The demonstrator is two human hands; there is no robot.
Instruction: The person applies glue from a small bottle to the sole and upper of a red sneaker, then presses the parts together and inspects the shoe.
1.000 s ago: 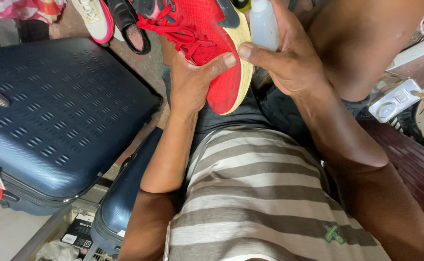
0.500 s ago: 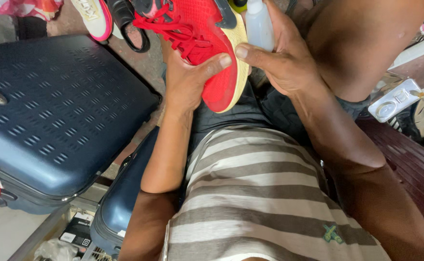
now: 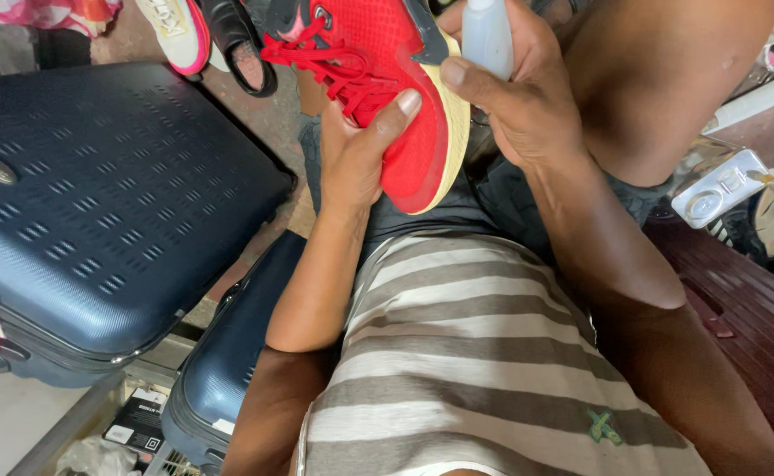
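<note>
The left hand (image 3: 356, 150) grips the red shoe (image 3: 387, 88) from below, beside the right hand (image 3: 519, 97) clasping a pale bottle (image 3: 487, 35).

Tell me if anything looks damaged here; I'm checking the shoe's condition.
Yes: on the red sneaker held by the left hand, the cream sole edge looks parted from the upper. The right hand holds a small white bottle there.
</note>
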